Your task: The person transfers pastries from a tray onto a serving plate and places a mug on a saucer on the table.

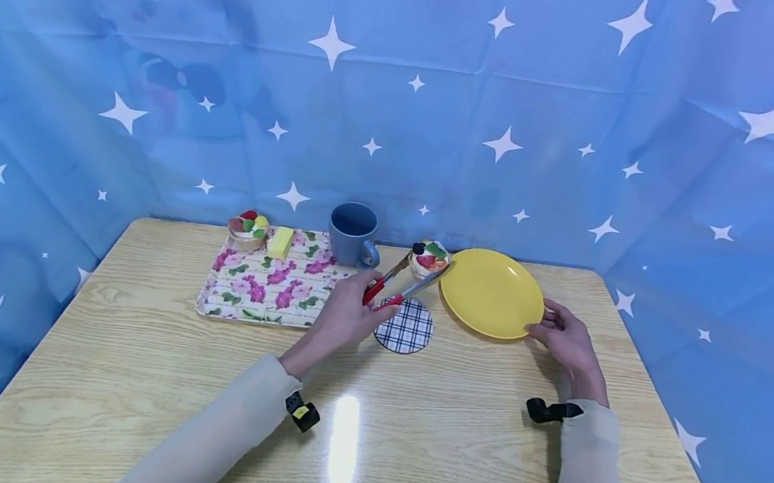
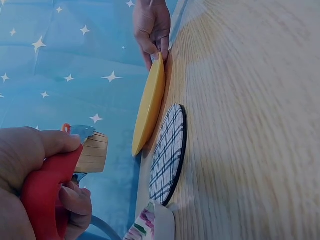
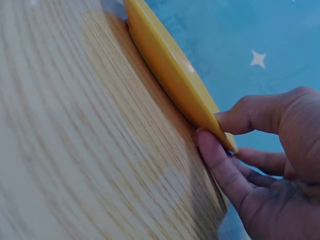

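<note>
My left hand [image 1: 345, 317] grips tongs [image 1: 414, 284] with red handles and metal arms. Between the tongs' tips sits a small fruit tart [image 1: 430, 261] with berries and a green leaf; its ribbed tan side also shows in the left wrist view, raised off the table. My right hand [image 1: 568, 343] pinches the near right rim of a yellow plate [image 1: 491, 293], thumb above and fingers beneath in the right wrist view. The tart is just left of the plate. Below the tongs lies a round checked coaster [image 1: 405, 327] on the table.
A floral tray [image 1: 264, 284] lies at the left, bearing another fruit tart [image 1: 248, 231] and a yellow block [image 1: 280, 243]. A blue mug [image 1: 352, 235] stands by the tray's back right corner. Behind the wooden table [image 1: 205, 387] hangs a blue star-patterned curtain [image 1: 404, 134].
</note>
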Motion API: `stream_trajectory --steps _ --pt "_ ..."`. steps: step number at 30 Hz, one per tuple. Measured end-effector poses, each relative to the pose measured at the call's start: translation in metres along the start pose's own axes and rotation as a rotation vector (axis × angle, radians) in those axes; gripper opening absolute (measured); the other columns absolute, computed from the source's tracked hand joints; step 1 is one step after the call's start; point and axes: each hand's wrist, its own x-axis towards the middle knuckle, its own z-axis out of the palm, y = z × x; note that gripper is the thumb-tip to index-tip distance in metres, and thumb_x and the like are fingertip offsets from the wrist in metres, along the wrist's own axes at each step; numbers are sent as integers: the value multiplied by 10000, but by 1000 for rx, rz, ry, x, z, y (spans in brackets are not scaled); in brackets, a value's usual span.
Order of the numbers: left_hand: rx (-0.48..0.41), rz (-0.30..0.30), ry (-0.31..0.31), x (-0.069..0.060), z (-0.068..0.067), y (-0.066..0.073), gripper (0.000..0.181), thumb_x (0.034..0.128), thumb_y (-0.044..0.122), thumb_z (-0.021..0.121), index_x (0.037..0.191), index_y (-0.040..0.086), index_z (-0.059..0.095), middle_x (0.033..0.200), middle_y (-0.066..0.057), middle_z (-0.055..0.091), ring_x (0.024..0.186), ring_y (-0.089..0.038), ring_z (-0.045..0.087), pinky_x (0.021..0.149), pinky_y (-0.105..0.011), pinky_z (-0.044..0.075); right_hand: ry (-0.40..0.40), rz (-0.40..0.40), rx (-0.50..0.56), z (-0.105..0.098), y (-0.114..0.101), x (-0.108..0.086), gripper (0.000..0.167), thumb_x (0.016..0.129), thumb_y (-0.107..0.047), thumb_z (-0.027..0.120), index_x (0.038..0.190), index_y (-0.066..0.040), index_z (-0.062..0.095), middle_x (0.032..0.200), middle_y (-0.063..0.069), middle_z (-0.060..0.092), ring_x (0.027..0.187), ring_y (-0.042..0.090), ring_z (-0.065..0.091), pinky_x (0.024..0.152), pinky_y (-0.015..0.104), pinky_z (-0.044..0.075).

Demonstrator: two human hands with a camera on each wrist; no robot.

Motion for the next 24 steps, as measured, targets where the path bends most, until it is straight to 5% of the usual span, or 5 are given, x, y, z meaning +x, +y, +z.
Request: stream_trajectory --steps 6,16,24 --pt "23 -22 -13 9 6 4 542 913 385 779 1335 110 581 953 -79 612 676 -174 516 509 -260 377 -14 -2 6 0 1 1 830 970 -239 699 1634 -90 224 1508 213 464 1186 171 564 808 131 490" --pt "28 29 -15 22 17 6 507 912 381 781 1279 79 606 883 -75 597 629 -165 476 503 -253 339 -18 -1 1 1 0 0 833 970 -253 702 1635 -93 225 1510 214 463 1207 196 558 810 126 487" --pt "45 12 -42 33 28 12 539 922 364 769 1355 107 577 991 -61 620 726 -171 534 538 -257 398 -12 -26 -19 -1 1 0 834 975 -254 701 1633 -78 220 1499 234 478 1205 196 560 800 126 488"
